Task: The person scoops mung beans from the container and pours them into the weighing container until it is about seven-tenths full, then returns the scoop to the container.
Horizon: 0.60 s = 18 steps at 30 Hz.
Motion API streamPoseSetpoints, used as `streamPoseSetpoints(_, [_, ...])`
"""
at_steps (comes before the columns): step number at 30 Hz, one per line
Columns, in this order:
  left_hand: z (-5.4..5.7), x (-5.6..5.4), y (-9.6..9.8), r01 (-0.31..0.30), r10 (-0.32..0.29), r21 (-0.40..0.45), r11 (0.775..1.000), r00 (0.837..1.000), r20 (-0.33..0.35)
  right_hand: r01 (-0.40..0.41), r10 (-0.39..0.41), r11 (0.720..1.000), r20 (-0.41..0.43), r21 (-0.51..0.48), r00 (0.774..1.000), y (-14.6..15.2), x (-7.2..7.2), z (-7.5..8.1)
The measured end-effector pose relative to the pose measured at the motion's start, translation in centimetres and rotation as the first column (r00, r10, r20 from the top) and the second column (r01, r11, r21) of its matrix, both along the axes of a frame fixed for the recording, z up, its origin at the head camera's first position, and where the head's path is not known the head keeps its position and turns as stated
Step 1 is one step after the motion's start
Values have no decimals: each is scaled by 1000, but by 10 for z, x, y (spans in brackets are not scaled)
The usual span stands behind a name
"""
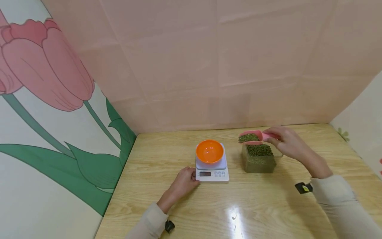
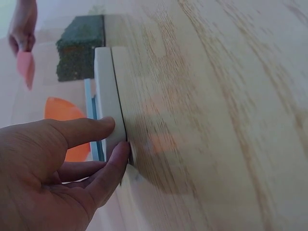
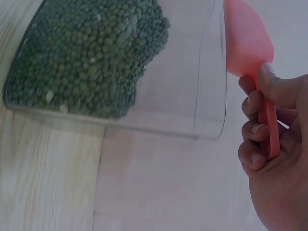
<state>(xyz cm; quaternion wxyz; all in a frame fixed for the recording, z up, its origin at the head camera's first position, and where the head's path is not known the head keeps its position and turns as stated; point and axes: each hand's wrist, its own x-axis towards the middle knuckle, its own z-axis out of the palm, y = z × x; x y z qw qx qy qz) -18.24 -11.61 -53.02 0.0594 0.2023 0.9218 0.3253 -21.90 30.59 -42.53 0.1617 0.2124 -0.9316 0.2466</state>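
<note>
My right hand [image 1: 286, 141] grips the handle of a pink scoop [image 3: 248, 36], its fingers curled round it. Green mung beans [image 1: 249, 138] fill the scoop, which is held over a clear plastic container [image 1: 259, 166] partly full of mung beans [image 3: 86, 57]. On the left, my left hand [image 1: 184, 182] holds the front left corner of a white kitchen scale [image 1: 213, 178] between thumb and fingers [image 2: 113, 168]. An orange bowl [image 1: 210, 151] sits upright on the scale's platform; no beans show inside it. The scale's display digits are too small to read.
The wooden table [image 1: 155, 149] meets a pink cloth-like backdrop [image 1: 179, 66] at its far edge. A wall with a tulip picture [image 1: 50, 66] stands at the left, a pale wall [image 1: 362, 116] at the right. The container stands to the right of the scale, with a gap between.
</note>
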Motion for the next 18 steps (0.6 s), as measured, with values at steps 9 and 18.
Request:
streamPoseSetpoints(9, [0,0,0,-7,7,2,1000,1000,-3,-43,44,999,15,-26,999,-18,-5,3])
streamPoseSetpoints(18, [-3,-1,-1,-7,7,2,1000,1000,-11,-75,78,995,51,-60,996,-35,-11,1])
